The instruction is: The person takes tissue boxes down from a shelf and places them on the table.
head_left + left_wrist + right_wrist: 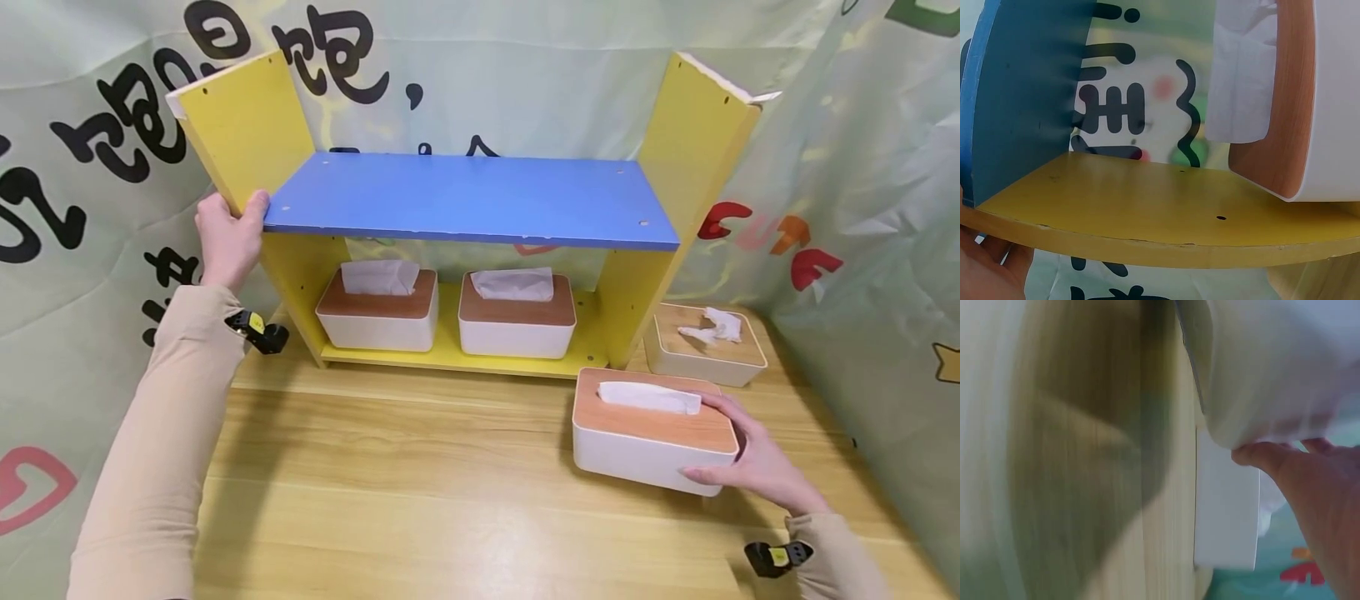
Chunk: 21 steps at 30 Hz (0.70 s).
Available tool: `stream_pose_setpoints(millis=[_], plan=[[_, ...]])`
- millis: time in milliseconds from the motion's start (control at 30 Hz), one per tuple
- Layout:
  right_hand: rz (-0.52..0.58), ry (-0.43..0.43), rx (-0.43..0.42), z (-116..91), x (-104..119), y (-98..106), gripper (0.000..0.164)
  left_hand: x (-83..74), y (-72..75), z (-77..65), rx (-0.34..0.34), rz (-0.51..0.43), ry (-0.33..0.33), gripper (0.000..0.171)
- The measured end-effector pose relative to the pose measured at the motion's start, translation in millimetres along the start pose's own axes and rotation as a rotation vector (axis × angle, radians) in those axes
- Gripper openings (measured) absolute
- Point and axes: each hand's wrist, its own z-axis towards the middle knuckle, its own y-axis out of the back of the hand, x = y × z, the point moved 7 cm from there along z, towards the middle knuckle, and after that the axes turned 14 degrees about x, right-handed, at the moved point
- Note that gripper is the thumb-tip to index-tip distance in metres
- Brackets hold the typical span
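My right hand [765, 462] grips a white tissue box [645, 454] by its right end, thumb on the front side and fingers at the back of the wooden lid. In the right wrist view this box hangs slightly above the tabletop. My left hand [231, 237] holds the left yellow side panel of a shelf [480, 200] with a blue middle board, thumb near the board's front corner. Two more tissue boxes, a left one [378, 308] and a right one [517, 312], stand on the shelf's yellow bottom board, each with a white tissue sticking out.
Another tissue box [705, 346] with a crumpled tissue stands on the wooden table [390, 483], right of the shelf. A printed cloth [525, 75] with black lettering hangs behind and along both sides. The shelf has no top board; its side panels rise above the blue board.
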Motion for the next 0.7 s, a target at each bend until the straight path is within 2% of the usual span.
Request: stream_pose_setpoints(millis=[333, 567, 700], plan=[[-0.052, -0.134, 0.141, -30, -40, 40, 0.102, -3.0, -0.1, 0.6, -0.004, 0.021, -0.01, 0.03], [-0.009, -0.181, 0.156, -47, -78, 63, 0.105, -1.6, 0.8, 0.4, 0.0, 0.006, -0.02, 0.029], [0.016, -0.192, 0.187, -51, -90, 69, 0.106, -0.4, 1.3, 0.2, 0.0, 0.001, -0.023, 0.026]])
